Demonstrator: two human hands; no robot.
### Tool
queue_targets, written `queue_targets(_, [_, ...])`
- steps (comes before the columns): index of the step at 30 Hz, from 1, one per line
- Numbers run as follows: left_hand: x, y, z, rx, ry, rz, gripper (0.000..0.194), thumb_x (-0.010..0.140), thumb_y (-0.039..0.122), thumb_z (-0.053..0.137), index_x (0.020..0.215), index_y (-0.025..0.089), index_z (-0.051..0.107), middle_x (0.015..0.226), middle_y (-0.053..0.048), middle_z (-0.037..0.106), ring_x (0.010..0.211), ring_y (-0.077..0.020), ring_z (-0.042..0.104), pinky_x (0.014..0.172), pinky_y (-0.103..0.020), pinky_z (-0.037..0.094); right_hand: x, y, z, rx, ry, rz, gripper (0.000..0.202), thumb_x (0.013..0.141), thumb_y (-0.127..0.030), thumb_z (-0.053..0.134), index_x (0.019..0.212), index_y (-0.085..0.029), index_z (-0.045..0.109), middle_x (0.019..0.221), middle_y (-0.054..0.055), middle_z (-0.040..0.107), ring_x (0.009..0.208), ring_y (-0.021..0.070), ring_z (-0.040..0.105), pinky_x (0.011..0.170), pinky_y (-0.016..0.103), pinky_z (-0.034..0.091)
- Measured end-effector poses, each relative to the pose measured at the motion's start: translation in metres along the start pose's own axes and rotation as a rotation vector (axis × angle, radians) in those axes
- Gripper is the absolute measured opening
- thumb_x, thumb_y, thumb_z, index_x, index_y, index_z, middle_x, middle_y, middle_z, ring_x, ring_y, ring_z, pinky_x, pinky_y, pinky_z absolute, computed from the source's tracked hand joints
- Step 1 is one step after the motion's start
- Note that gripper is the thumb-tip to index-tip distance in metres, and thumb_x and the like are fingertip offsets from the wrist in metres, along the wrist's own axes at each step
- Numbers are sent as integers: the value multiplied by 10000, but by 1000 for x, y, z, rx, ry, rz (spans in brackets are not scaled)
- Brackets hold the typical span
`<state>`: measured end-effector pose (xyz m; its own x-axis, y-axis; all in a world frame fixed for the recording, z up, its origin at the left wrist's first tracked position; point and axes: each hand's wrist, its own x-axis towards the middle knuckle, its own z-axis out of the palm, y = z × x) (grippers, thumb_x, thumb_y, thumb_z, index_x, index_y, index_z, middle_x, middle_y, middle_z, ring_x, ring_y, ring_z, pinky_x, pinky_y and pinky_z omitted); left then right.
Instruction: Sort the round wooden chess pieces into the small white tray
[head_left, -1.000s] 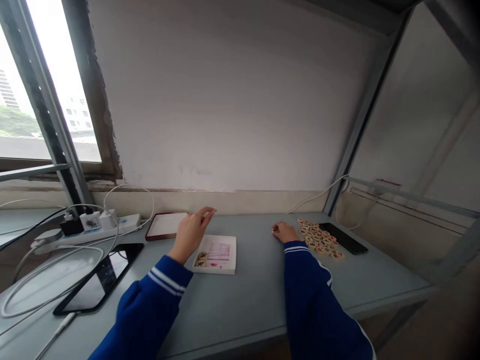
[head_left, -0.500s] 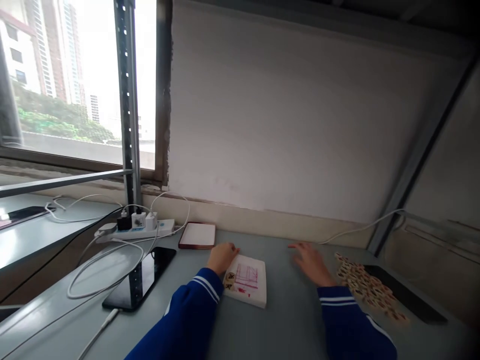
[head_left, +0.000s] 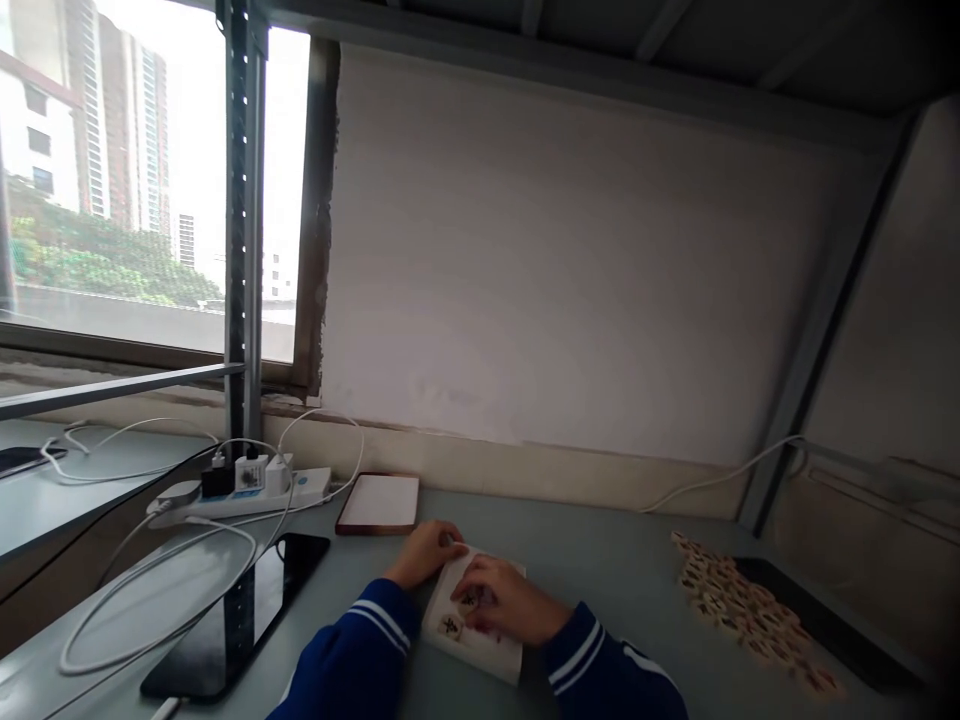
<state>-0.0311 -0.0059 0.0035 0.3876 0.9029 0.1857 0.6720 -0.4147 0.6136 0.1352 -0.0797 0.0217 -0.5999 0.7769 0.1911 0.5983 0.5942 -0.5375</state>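
Note:
A shallow white box (head_left: 487, 662) with a pink drawing inside sits on the desk in front of me. Two round wooden Chinese chess pieces show in its left part: one chess piece (head_left: 450, 627) near the front left, another just behind it beneath my right fingertips. My left hand (head_left: 429, 553) is closed on the box's far left corner. Over the box reaches my right hand (head_left: 514, 600), fingers curled and pinched at the rear piece, partly covering it and the drawing. Many more chess pieces (head_left: 739, 605) lie spread in a single patch at the right.
A dark flat strip (head_left: 825, 625) lies behind the loose pieces. The box's lid (head_left: 379, 500) rests near the wall. To the left are a black phone (head_left: 236, 620), a power strip (head_left: 300, 490) with chargers, and looped white cables. A metal post (head_left: 244, 220) stands by the window.
My right hand has moved left from over the bare desk to the pieces in the box. My left hand stays at the box's corner. The camera view has tilted up slightly.

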Motion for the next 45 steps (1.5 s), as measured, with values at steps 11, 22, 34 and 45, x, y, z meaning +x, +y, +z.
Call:
queue_targets(11, [-2, 1, -3, -13, -50, 18, 402, 718, 499, 472, 849, 161, 646, 593, -15, 575, 574, -146, 502, 499, -222, 274, -51, 97, -90, -414, 548, 415, 207, 783, -209, 482, 940, -176, 613, 905, 64, 605, 837, 153, 542, 765, 303, 373])
queue_targets(22, [1, 5, -3, -16, -96, -34, 440, 707, 560, 455, 848, 178, 622, 568, 2, 579, 505, -136, 489, 464, -216, 255, -150, 155, -127, -805, 668, 1017, 209, 762, -135, 441, 838, -109, 634, 976, 198, 591, 971, 320, 453, 803, 519, 228])
queue_targets(34, [-2, 6, -1, -4, -35, -40, 452, 701, 572, 456, 797, 166, 630, 530, 13, 540, 481, -114, 445, 465, -214, 249, -13, -3, -8, -116, -49, -184, 246, 784, -277, 533, 1007, -197, 598, 1060, 41, 571, 1005, 142, 492, 903, 244, 350])
queue_targets(45, [-2, 9, -2, -14, -34, -37, 436, 691, 563, 466, 792, 169, 622, 532, 13, 551, 499, -128, 466, 471, -215, 255, -6, 0, -1, 5, 8, -229, 191, 710, -219, 599, 898, -190, 612, 917, 11, 627, 865, 127, 549, 831, 233, 383])
